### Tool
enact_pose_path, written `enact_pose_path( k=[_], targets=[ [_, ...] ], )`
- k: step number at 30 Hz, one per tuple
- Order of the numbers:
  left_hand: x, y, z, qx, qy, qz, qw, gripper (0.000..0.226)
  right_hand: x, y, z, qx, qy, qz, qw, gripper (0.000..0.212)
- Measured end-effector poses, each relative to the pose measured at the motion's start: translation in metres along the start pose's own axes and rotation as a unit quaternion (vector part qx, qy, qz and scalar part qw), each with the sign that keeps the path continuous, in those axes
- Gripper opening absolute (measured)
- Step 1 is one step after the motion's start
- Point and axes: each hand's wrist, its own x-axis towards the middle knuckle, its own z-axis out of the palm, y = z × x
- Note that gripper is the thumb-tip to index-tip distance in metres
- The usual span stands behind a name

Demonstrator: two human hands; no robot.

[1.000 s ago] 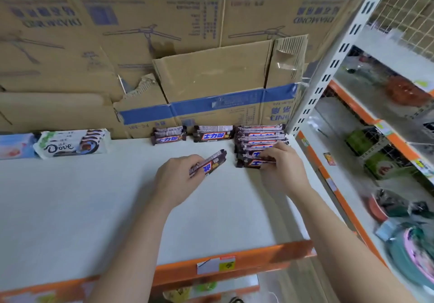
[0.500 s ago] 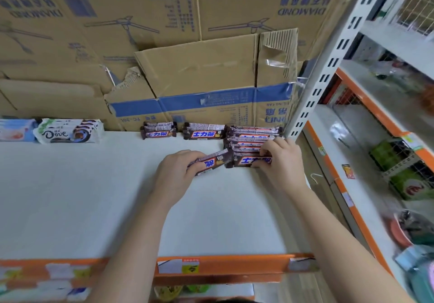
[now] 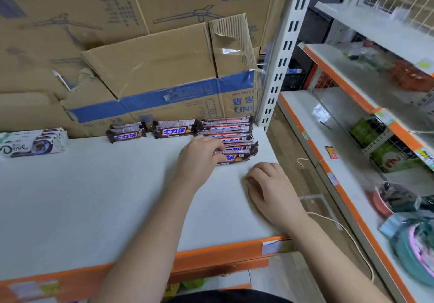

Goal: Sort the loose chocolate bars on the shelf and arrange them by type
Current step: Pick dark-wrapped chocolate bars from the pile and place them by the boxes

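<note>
A row of several brown Snickers bars [image 3: 231,135] lies at the back right of the white shelf [image 3: 94,197]. My left hand [image 3: 199,159] rests its fingers on the nearest bar [image 3: 237,158] at the front of that row. My right hand [image 3: 270,187] lies flat on the shelf just in front of the row, holding nothing. Two small stacks of the same bars [image 3: 126,132] [image 3: 173,130] stand apart to the left against the back. White Dove bars [image 3: 30,144] sit at the far left.
Cardboard boxes [image 3: 152,72] form the back wall behind the bars. A white slotted upright [image 3: 279,67] bounds the shelf on the right. The front edge is orange [image 3: 223,253]. Another shelving unit [image 3: 352,114] with goods stands to the right.
My left hand carried its bar right and set it at the front of the row. My right hand let go of the row and drew back toward me onto the bare shelf.
</note>
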Motion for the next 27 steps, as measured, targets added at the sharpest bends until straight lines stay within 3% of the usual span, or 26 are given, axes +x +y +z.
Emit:
enact_pose_path(
  k=[7, 11, 14, 17, 27],
  targets=[
    [0.004, 0.01, 0.018, 0.005, 0.048, -0.002, 0.999, 0.013, 0.001, -0.003, -0.001, 0.007, 0.019, 0.017, 1.0, 0.014],
    [0.005, 0.007, 0.019, 0.054, 0.086, 0.005, 0.995, 0.024, 0.001, -0.005, -0.001, 0.011, 0.017, 0.017, 1.0, 0.015],
    [0.005, 0.005, 0.014, 0.087, 0.075, -0.023, 0.993, 0.037, 0.002, -0.005, -0.002, 0.012, 0.013, 0.025, 1.0, 0.011],
    [-0.002, -0.002, 0.005, 0.103, 0.053, -0.024, 0.993, 0.033, 0.007, -0.012, -0.004, 0.039, 0.013, 0.037, 0.998, 0.012],
    [-0.128, -0.114, -0.119, 0.108, 0.026, -0.107, 0.988, 0.023, 0.049, -0.145, 0.037, 0.132, -0.041, -0.068, 0.988, 0.014]
  ],
)
